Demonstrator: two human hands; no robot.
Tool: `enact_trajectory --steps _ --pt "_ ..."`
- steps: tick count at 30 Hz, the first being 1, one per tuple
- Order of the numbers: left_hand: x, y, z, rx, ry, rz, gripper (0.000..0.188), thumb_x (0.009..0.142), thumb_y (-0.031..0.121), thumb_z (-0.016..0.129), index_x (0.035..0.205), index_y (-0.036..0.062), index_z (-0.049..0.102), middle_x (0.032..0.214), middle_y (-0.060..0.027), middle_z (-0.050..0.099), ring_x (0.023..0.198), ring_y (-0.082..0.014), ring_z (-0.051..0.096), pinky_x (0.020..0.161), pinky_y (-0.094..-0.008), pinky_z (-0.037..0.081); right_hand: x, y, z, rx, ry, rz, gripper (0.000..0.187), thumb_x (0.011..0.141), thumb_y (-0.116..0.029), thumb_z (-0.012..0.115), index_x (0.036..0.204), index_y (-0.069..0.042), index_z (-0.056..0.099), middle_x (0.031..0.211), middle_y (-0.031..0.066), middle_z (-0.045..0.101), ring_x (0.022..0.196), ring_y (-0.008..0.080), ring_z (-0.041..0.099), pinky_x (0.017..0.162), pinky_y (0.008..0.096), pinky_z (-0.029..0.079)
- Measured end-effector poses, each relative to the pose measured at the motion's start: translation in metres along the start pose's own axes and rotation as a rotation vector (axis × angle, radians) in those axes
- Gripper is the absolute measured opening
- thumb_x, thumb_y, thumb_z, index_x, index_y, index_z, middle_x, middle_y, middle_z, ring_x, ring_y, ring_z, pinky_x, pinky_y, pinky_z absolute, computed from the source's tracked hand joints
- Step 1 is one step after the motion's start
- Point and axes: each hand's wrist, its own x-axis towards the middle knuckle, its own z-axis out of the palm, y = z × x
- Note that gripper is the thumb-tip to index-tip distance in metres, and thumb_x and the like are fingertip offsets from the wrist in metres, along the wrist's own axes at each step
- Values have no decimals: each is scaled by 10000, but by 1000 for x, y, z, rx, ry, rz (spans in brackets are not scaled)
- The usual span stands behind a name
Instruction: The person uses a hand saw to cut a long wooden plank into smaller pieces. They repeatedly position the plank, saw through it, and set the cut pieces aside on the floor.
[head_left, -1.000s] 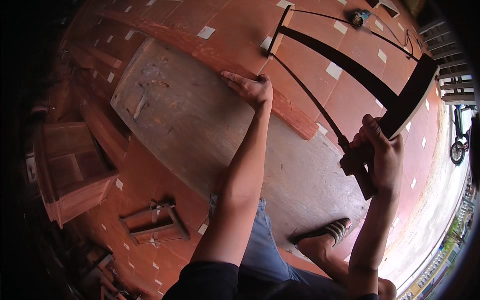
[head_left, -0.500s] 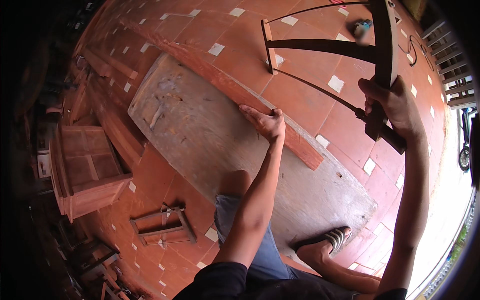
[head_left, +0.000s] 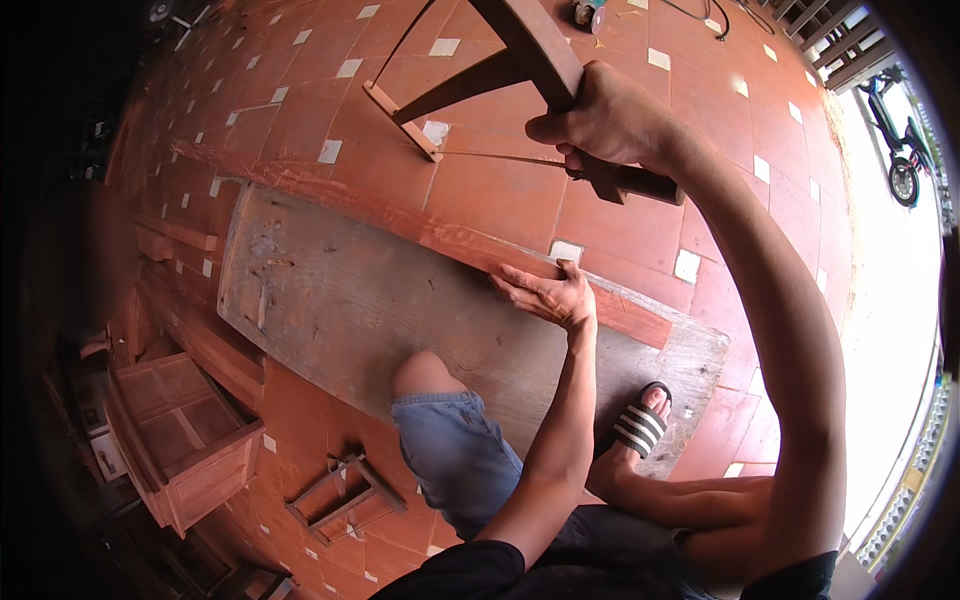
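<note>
left hand (head_left: 560, 298): lower, fingers (head_left: 520, 284) extended | right hand (head_left: 618, 115): raised, curled tight | right arm (head_left: 775, 290): stretched forward

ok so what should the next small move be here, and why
Probably lower the frame saw toward the right-hand end of the reddish plank. The right hand already grips the saw, which shows clear of the plank, and the left hand lies on the plank near that end, so it could likely steady it.
</note>
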Motion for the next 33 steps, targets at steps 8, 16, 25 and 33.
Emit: enact_trajectory --steps 8,16,25,33 --pt "11 6 -16 334 -740 1092 873 857 552 728 1525 50 475 1554 -234 470 1538 -380 326 1227 -722 91 42 11 -48 -156 -13 -6 302 835 -173 769 795 100 648 686 122 682 566 186 684 551 341 601" --pt "48 7 -20 499 -1306 1293 957 690 778 792 1298 63 601 1258 -130 651 1255 -300 571 1072 -530 361 55 35 -52 -82 121 -67 341 837 -190 790 779 74 584 652 94 623 538 165 625 498 343 542" --pt "36 -14 -23 215 -1031 1411 805 618 621 915 1183 129 622 1159 -70 606 1132 -252 562 932 -467 403 -1 78 -103 -609 265 -319 170 877 -116 763 880 44 705 729 218 713 687 376 728 673 450 601" --pt "33 -10 -18 207 -986 1423 887 651 694 866 1181 43 582 1175 -139 609 1094 -277 559 958 -459 386 -109 260 -60 -923 422 -160 157 826 -3 605 981 -18 596 931 190 683 946 384 686 849 488 538"
